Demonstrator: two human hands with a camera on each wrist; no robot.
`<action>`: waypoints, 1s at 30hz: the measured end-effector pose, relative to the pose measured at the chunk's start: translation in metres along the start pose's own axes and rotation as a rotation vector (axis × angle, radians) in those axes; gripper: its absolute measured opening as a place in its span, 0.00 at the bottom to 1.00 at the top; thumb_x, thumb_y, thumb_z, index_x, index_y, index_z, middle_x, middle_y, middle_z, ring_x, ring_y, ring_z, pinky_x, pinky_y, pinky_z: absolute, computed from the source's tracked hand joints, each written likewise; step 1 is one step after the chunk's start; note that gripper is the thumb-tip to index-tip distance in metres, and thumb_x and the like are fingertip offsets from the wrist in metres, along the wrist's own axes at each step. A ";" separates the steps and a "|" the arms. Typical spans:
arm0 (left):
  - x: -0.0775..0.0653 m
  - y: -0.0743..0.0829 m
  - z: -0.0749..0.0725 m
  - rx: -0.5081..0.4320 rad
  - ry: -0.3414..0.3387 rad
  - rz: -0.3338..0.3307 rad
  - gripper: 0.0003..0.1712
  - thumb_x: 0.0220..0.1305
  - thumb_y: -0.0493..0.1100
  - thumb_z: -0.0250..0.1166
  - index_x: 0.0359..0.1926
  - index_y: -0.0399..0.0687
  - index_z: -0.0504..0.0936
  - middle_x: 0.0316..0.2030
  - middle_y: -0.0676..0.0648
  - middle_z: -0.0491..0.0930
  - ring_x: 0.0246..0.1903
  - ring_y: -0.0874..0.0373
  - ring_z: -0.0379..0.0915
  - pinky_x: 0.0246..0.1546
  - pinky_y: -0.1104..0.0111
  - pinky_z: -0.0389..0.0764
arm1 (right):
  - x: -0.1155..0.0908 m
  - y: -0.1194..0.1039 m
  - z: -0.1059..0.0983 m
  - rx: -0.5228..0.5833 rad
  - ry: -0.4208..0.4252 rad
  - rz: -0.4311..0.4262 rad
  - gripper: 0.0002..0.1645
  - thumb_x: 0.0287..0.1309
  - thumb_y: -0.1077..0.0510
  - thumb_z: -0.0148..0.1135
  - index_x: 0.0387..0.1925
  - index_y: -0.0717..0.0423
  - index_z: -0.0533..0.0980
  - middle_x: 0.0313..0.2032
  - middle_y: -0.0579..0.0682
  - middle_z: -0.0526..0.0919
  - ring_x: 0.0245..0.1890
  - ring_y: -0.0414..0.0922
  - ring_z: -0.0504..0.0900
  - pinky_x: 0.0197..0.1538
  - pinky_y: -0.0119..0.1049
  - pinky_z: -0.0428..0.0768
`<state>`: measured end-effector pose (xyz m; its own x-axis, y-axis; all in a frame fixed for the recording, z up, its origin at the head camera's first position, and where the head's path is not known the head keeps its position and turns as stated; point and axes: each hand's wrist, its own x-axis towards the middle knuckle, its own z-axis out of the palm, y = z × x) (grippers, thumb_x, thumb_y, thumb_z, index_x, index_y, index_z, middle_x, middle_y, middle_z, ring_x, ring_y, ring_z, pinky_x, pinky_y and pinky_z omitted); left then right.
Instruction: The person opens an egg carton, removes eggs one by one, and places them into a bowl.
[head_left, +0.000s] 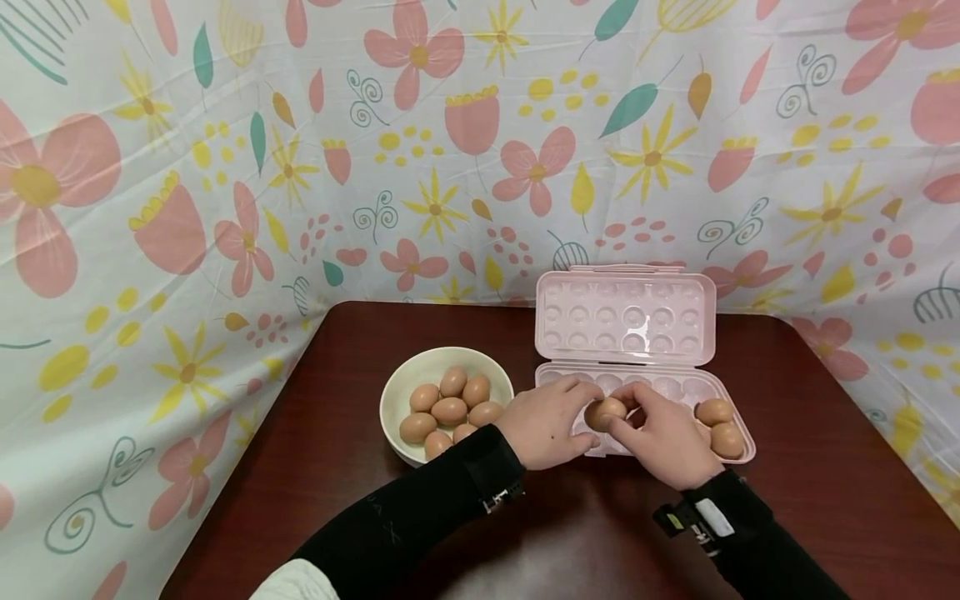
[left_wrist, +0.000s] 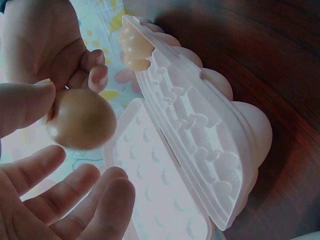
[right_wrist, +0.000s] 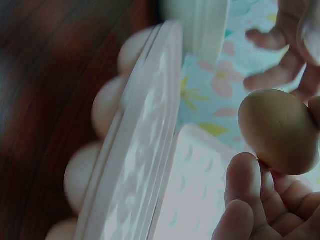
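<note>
My right hand (head_left: 667,442) pinches a brown egg (head_left: 606,412) between thumb and fingers, just above the pink egg carton (head_left: 693,388). Beside it, my left hand (head_left: 543,425) has its fingers spread close to the egg; in the left wrist view the fingers (left_wrist: 70,190) stand apart from the egg (left_wrist: 82,120). Whether the left thumb touches the shell is hard to tell. At the carton's right end sit a few brown eggs (head_left: 714,412). Both hands and the held egg cover part of the carton's cups.
A cream bowl (head_left: 392,396) with several brown eggs (head_left: 450,411) stands left of the carton, partly behind the left forearm. The carton's lid (head_left: 626,321) is raised at the back. Under everything lies a dark brown table (head_left: 315,433), with a flowered cloth (head_left: 450,208) hanging behind.
</note>
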<state>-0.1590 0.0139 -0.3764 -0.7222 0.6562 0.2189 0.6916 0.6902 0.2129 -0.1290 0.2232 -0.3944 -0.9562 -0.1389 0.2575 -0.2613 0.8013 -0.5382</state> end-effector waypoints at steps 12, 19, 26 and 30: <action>-0.007 0.001 -0.004 0.022 0.024 0.019 0.28 0.61 0.60 0.69 0.61 0.65 0.75 0.51 0.62 0.76 0.45 0.69 0.75 0.38 0.72 0.79 | 0.000 -0.013 0.020 0.197 -0.045 -0.018 0.11 0.65 0.48 0.65 0.45 0.44 0.77 0.32 0.42 0.83 0.29 0.34 0.78 0.32 0.29 0.76; -0.011 0.000 -0.007 0.078 0.036 0.056 0.22 0.64 0.57 0.67 0.57 0.61 0.76 0.44 0.60 0.76 0.41 0.67 0.75 0.33 0.73 0.77 | -0.002 -0.020 0.023 0.265 -0.064 -0.010 0.11 0.66 0.47 0.65 0.44 0.46 0.78 0.31 0.43 0.83 0.29 0.34 0.78 0.32 0.29 0.76; -0.016 -0.004 -0.015 0.083 -0.003 0.067 0.20 0.66 0.55 0.65 0.56 0.60 0.76 0.43 0.58 0.76 0.39 0.66 0.75 0.35 0.73 0.77 | -0.002 -0.026 0.028 0.323 -0.077 -0.019 0.10 0.68 0.47 0.63 0.43 0.47 0.77 0.32 0.44 0.82 0.29 0.34 0.78 0.33 0.29 0.76; -0.019 -0.008 -0.018 0.088 -0.014 0.073 0.19 0.65 0.55 0.66 0.55 0.60 0.77 0.41 0.57 0.75 0.34 0.66 0.75 0.33 0.74 0.76 | -0.001 -0.028 0.033 0.375 -0.101 -0.058 0.10 0.69 0.49 0.62 0.44 0.49 0.77 0.32 0.45 0.82 0.29 0.34 0.78 0.33 0.30 0.77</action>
<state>-0.1508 -0.0091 -0.3650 -0.6702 0.7096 0.2173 0.7393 0.6639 0.1122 -0.1254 0.1820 -0.4058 -0.9417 -0.2494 0.2256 -0.3273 0.5250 -0.7857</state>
